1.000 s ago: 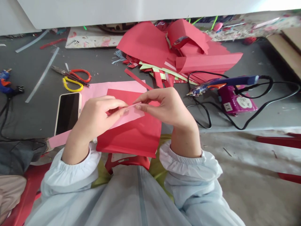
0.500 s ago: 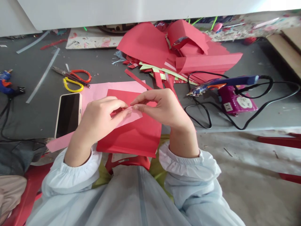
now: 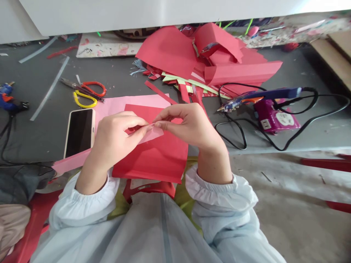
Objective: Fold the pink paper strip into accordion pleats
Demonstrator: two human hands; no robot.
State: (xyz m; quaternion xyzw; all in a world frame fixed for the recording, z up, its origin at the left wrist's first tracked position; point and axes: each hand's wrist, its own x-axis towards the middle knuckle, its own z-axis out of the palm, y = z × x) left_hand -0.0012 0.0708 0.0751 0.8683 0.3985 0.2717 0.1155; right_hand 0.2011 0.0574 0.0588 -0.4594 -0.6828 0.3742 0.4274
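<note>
A narrow pink paper strip (image 3: 154,135) is pinched by both hands over a red paper sheet (image 3: 157,160). My left hand (image 3: 116,137) is closed on the strip, thumb against fingertips. Part of the strip passes behind that hand and forearm, and its long end shows at the lower left, past the table edge. My right hand (image 3: 189,122) pinches the strip's upper edge between thumb and forefinger, its fingertips almost meeting those of the left. Beneath the red sheet lies a larger pink sheet (image 3: 115,104).
Left of the hands are a phone (image 3: 79,133) and scissors (image 3: 85,93). Cut red paper (image 3: 170,51) is piled at the back. On the right, a blue glue gun (image 3: 263,95) rests on a purple box (image 3: 275,118) amid looping black cable. Another glue gun (image 3: 9,98) lies far left.
The strip's long end at the lower left has tilted, now showing a folded, doubled edge. Its short end has drawn slightly left. Both hands stay nearly in place, the left fingertips pressing closer together.
</note>
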